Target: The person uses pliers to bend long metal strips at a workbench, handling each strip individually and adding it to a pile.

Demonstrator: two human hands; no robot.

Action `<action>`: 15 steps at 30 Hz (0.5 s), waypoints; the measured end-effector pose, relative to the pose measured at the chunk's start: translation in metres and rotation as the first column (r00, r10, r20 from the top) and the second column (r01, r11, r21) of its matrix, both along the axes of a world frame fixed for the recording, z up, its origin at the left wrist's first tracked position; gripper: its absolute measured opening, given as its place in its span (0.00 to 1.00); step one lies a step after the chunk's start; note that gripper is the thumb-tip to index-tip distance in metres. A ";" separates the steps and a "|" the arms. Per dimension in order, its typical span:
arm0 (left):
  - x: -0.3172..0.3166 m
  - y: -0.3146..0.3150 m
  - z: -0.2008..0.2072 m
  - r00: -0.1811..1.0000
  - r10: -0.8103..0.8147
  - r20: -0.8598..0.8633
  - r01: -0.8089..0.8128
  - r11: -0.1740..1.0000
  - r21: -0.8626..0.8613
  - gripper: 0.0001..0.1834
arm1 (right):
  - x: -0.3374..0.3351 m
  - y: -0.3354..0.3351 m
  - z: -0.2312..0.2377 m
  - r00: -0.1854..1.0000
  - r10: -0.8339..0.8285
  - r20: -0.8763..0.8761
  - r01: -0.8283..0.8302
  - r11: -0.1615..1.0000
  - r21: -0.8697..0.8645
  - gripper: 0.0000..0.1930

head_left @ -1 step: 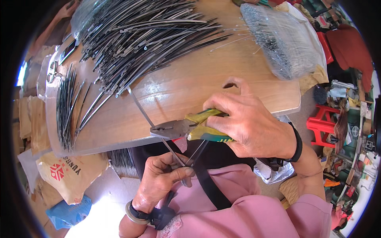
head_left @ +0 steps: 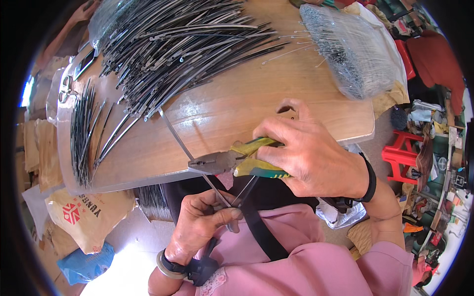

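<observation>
My right hand (head_left: 308,158) is wrapped round the handles of combination pliers (head_left: 217,163) with yellow and dark green grips. Their jaws lie across a thin grey strip (head_left: 175,133) near the table's front edge. From there the strip runs down to my left hand (head_left: 205,217), whose thumb and fingers pinch its lower part. A second thin dark length (head_left: 245,189) slants up from that pinch, passing below the pliers' handles; I cannot tell whether it is the same strip bent back. At its far end, the grey strip reaches a large heap of black and grey strips (head_left: 182,64).
On the wooden table (head_left: 316,113), a smaller bunch of black strips (head_left: 81,133) lies left, near scissors (head_left: 65,89) and a phone (head_left: 85,64). A plastic bag of thin metal wires (head_left: 355,54) lies at the back right. A red stool (head_left: 402,155) stands beyond the right edge.
The pliers' jaw tips have shifted very slightly to the right along with the grey strip. Both hands keep their hold.
</observation>
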State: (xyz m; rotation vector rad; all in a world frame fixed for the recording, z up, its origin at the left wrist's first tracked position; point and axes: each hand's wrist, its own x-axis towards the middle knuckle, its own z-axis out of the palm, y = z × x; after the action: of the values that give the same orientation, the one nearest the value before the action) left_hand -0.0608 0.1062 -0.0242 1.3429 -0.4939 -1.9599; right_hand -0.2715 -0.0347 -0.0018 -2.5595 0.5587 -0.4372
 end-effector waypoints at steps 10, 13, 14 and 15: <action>0.025 -0.027 0.001 0.985 -0.085 0.149 0.116 0.971 -0.209 0.09 | -0.007 0.014 0.002 0.998 -0.046 0.031 0.047 0.999 -0.026 0.08; 0.012 -0.039 0.015 0.978 -0.131 0.164 0.156 0.977 -0.147 0.09 | -0.007 0.018 0.001 0.998 -0.033 0.061 0.035 0.999 -0.034 0.10; 0.011 -0.047 0.019 0.960 -0.211 0.183 0.237 0.963 -0.131 0.10 | -0.007 0.019 -0.001 0.997 -0.030 0.076 0.033 0.999 -0.041 0.10; 0.009 -0.051 0.020 0.936 -0.289 0.200 0.315 0.942 -0.114 0.11 | -0.005 0.022 -0.003 0.995 -0.036 0.094 0.039 0.999 -0.034 0.10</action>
State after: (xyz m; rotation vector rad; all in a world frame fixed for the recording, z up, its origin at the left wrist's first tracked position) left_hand -0.0520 0.0547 -0.0039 1.4254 -0.9634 -2.0059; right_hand -0.2769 -0.0128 -0.0044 -2.5502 0.5699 -0.5821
